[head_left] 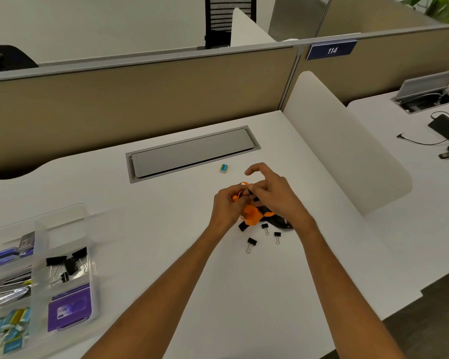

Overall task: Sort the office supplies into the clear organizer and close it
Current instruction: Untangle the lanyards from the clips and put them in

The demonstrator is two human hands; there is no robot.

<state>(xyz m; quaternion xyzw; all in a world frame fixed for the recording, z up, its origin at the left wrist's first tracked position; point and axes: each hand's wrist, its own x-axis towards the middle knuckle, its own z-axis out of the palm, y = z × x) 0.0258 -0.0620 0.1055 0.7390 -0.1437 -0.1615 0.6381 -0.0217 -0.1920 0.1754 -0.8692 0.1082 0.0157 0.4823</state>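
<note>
Together, both hands pinch an orange strap (240, 190): left hand (227, 207) clamped on its loop, right hand (272, 196) apparently nipping a dark clip, forefinger raised. Below lies the orange-black bundle (257, 216); three clips (251, 242) nearer the body. The organizer (62, 221) sits open, far left, nearer the left hand.

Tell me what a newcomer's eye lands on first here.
Both hands, the left hand and the right hand, meet at mid-desk over a bright orange and black bundle. Three small black binder clips lie loose just in front of it. At the left edge sits the clear organizer, open and already partly filled.
</note>
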